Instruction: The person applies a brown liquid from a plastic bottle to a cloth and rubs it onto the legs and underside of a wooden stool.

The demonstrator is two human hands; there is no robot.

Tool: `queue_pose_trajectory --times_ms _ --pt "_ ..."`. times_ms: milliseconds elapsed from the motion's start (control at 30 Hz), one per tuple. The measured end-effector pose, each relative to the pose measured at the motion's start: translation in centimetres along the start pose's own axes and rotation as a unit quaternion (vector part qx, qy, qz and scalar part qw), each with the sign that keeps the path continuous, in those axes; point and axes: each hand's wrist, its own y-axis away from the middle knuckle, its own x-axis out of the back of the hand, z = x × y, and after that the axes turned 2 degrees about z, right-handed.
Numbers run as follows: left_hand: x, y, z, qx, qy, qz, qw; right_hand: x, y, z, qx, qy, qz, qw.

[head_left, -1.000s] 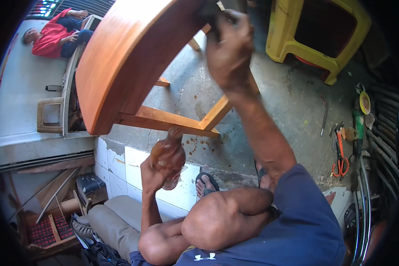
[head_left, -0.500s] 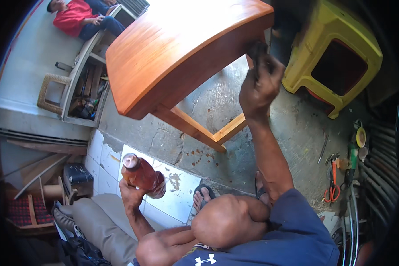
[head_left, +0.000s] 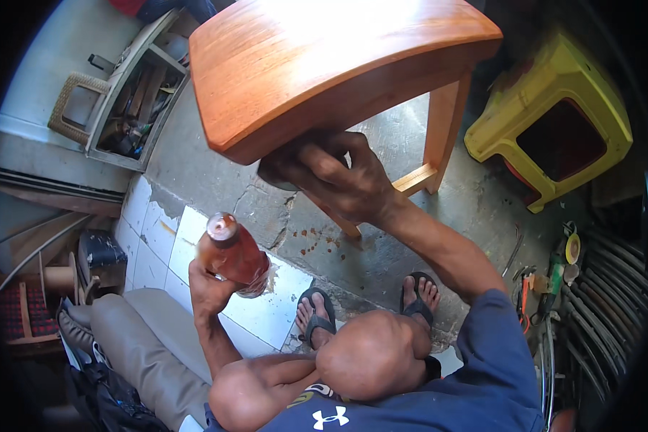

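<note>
My left hand [head_left: 210,289] is wrapped round a clear plastic bottle [head_left: 239,258] of reddish-brown liquid, its uncapped mouth tilted up. A small wooden table [head_left: 281,79] with a glossy orange-brown top and a curved front edge stands before me. My right hand [head_left: 349,180] is closed on a dark wad, seemingly a rag [head_left: 277,169], pressed against the lower left part of the table's front edge. My fingers and the table's shadow hide most of the wad. Below it, paler wooden legs and a stretcher [head_left: 416,180] show.
Brown drops [head_left: 320,243] spot the concrete floor. A yellow plastic stool [head_left: 497,137] lies to the right, near a green grinder [head_left: 556,277] and metal rods [head_left: 605,288]. Cluttered shelves [head_left: 97,144] stand far left; a grey-brown cushioned seat [head_left: 140,353] is beside my left leg.
My right hand has moved left and nearer, from the right end of the table's front edge to its left end. The bottle stays in my left hand. The view has shifted slightly.
</note>
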Motion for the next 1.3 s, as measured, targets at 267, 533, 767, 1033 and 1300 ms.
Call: queue_pose_trajectory --times_ms 267,533,767,1033,1300 --pt "-1.6 -0.7 0.7 -0.018 -0.048 -0.055 0.997 -1.3 19.9 0.8 -0.062 -0.026 -0.203 0.977" --pt "-5.4 -0.7 0.4 -0.075 -0.236 -0.049 0.968 4.4 12.7 -5.0 -0.630 -0.400 -0.098 0.658" --pt "-6.0 -0.7 1.7 -0.168 -0.474 0.005 0.864 4.0 12.8 -6.1 -0.654 -0.542 -0.080 0.522" --pt "-6.7 -1.2 2.2 -0.188 -0.539 -0.010 0.821 3.4 14.3 -7.3 -0.695 -0.565 -0.070 0.439" --pt "-6.7 -1.4 2.4 -0.183 -0.535 -0.021 0.825 2.9 14.4 -8.0 -0.711 -0.572 -0.044 0.406"
